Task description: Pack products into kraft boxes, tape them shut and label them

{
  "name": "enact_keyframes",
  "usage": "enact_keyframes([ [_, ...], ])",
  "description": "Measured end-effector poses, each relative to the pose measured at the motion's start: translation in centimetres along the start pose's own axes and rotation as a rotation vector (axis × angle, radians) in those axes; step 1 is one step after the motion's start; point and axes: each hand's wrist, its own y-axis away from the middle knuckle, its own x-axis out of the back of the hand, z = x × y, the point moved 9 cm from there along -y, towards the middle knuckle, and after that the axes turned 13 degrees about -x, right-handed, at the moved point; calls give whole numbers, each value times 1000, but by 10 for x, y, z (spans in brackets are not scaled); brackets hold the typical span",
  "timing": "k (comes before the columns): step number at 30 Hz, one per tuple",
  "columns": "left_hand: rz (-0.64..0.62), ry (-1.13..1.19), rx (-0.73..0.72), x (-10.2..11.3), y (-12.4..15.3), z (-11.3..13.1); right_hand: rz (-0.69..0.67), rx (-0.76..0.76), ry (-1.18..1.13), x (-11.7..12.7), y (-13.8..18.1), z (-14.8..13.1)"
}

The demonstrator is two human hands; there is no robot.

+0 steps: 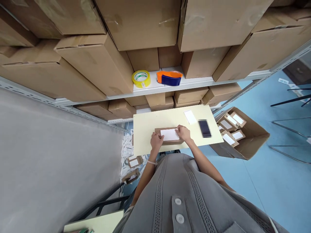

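A small brown cardboard box (173, 142) lies near the front edge of the pale yellow board (145, 123). On its top face is a white paper label (169, 134). My left hand (157, 141) pinches the label's left end, its fingers closed at the box's left side. The label's upper right corner is between the closed fingers of my right hand (183, 133). Whether the label is stuck down or just resting on the box cannot be made out. A stack or sheet of white labels (190, 117) lies further back, with a dark blurred rectangular object (205, 128) to its right.
A shelf (150, 84) ahead bears large cartons (145, 26), a yellow tape roll (141, 79) and an orange and blue tape dispenser (169, 78). An open carton (255, 136) with several labelled boxes stands on the floor at right. White scraps (126, 145) litter the floor at left.
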Motion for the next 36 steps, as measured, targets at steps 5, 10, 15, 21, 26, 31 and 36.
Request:
enact_keyframes([
  [5,11,-24,16,-5,-2,-2,-6,-18,14,-6,-3,4],
  [10,16,-27,18,-8,-2,-3,-10,-27,25,-12,-4,9],
  [15,20,-35,18,-10,-3,-4,-14,-30,31,-18,-6,11],
  [21,30,-51,22,-13,-2,-3,-18,-36,42,-23,-7,12],
  [26,36,-71,31,-12,1,-1,-16,-37,71,-27,-8,11],
  [31,35,-91,39,-9,2,1,-18,-40,90,-29,-8,10],
  [36,48,-96,36,-11,2,-2,-16,-40,102,-29,-7,12],
])
